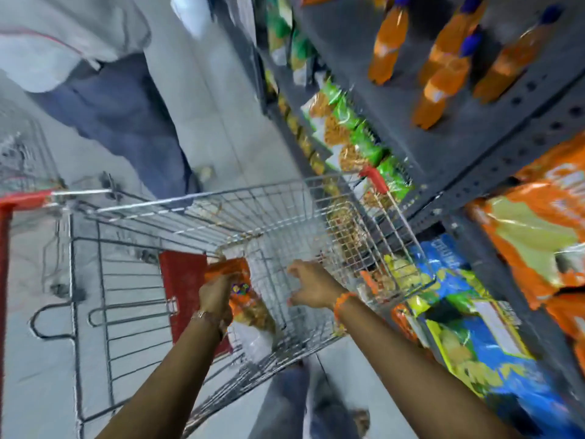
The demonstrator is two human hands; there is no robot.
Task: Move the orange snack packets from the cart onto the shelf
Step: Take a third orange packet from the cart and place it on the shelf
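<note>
Gripping an orange snack packet inside the cart, left hand is mid-pickup. Right hand hovers spread, empty, over the basket. Next: lift clear, swing right to the shelf.

Head-worn camera looks steeply down, tilted, close over the cart beside shelving.
</note>
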